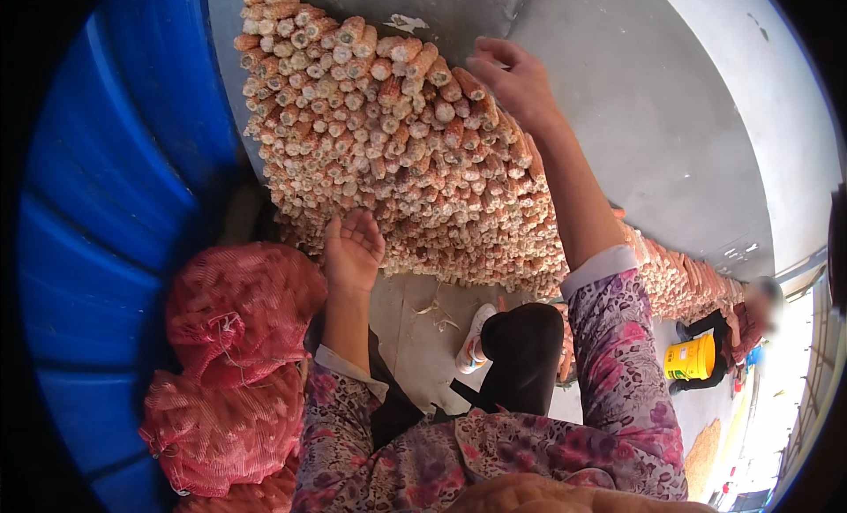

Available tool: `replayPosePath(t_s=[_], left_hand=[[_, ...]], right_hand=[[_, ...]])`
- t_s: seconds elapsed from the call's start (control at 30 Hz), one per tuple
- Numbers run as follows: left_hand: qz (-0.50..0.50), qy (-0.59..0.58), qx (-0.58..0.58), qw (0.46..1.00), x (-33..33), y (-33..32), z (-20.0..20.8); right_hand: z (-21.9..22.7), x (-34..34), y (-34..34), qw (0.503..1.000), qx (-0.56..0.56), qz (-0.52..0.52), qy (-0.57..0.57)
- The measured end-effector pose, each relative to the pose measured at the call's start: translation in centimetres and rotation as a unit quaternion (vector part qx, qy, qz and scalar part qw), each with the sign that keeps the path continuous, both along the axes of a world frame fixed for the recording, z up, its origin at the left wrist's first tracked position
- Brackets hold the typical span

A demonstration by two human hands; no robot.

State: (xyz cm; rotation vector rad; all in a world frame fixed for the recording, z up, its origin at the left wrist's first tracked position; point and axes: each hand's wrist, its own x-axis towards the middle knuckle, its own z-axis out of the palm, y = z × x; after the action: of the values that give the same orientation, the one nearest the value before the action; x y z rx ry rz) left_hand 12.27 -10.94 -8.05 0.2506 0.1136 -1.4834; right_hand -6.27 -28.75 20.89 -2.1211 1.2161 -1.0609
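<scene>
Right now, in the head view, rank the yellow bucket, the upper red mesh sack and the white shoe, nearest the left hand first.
1. Upper red mesh sack: left of the left hand.
2. White shoe: right of the hand, lower.
3. Yellow bucket: far right, background.

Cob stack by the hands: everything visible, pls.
The cob stack is many reddish-tan corn cobs, laid lengthwise, pale roundish ends facing out, closely packed, upper edge uneven. It stands by a grey wall. The right hand is at its upper edge, the left hand near its lower part; contact unclear.
</scene>
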Motion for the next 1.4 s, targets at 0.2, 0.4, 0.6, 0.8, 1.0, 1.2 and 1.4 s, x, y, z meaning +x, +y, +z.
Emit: replayPosePath(t_s=[0.2, 0.4, 0.6, 0.8, 1.0, 1.2, 1.4], left_hand=[[0.006, -0.014, -0.012, 1.0, 0.0, -0.2, 1.3], [-0.006, -0.014, -0.048, 0.999, -0.3, -1.3, 1.0], [-0.022, -0.012, -0.041, 0.999, -1.0, -2.0, 1.7], [-0.017, -0.022, -0.022, 0.999, -0.6, -1.3, 1.0], [-0.015, -0.07, -0.007, 0.997, -0.1, -1.1, -0.4], [-0.089, -0.325, 0.07, 0.939, -1.7, -1.3, -2.4], [-0.173, -0.533, 0.111, 0.821, -7.9, 3.3, -1.9]], right_hand=[[-1.1, 4.1, -1.6, 0.96, -0.089, -0.051, 0.26], [-2.1, 4.9, -1.5, 0.96, -0.04, -0.066, 0.271], [-1.7, 2.4, 0.6, 0.984, -0.135, -0.009, 0.117], [-7.5, -9.0, 13.7, 0.975, -0.184, -0.029, 0.123], [-20.5, -30.1, 27.8, 0.953, 0.065, -0.265, 0.134], [-31.7, -37.1, 44.8, 0.871, 0.216, -0.422, 0.129], [-42.4, -39.6, 48.2, 0.768, 0.426, -0.478, -0.009]])
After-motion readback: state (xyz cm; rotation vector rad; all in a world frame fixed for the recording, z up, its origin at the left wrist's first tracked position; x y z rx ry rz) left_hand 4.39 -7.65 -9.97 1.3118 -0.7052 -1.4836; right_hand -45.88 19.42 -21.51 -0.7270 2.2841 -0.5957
